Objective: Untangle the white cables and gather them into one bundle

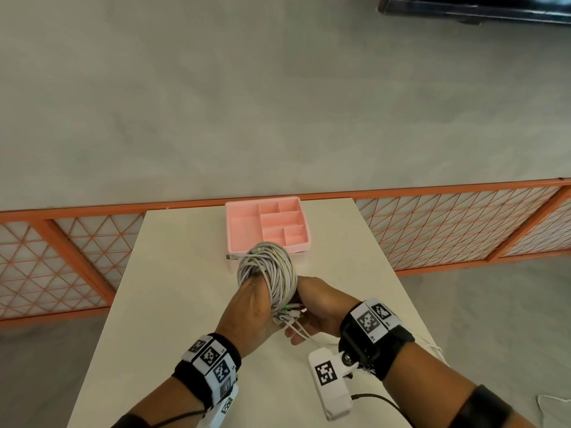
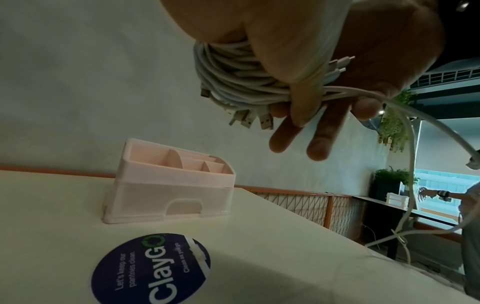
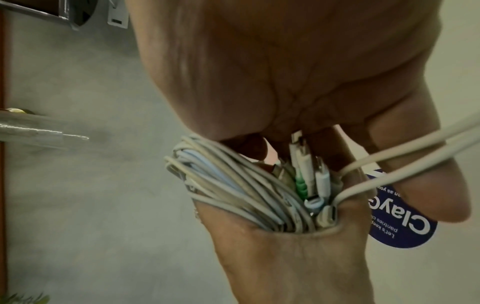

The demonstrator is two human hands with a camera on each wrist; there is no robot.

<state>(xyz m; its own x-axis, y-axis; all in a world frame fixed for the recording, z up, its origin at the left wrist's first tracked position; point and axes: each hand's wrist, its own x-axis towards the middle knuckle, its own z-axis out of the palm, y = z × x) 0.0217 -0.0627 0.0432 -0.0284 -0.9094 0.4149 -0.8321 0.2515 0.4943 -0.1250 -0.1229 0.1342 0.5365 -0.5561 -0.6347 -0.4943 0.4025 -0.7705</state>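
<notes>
Your left hand (image 1: pixel 247 313) clenches the coiled bundle of white cables (image 1: pixel 268 270) upright above the pale table (image 1: pixel 173 288). Two loose white strands (image 3: pixel 405 164) trail rightward, nearest your right hand (image 1: pixel 318 307), whose fingers cup the plug ends without closing.

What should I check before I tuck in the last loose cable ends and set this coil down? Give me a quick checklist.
1. Left hand grips the cable coil: ok.
2. Right hand supports the connector ends: ok.
3. All cables gathered in: not ok, two loose strands trail off to the right.
4. Tangles inside the coil: cannot tell.
5. Pink organizer clear of the coil: ok.
6. Bare spot on the table for setting down: ok.
</notes>
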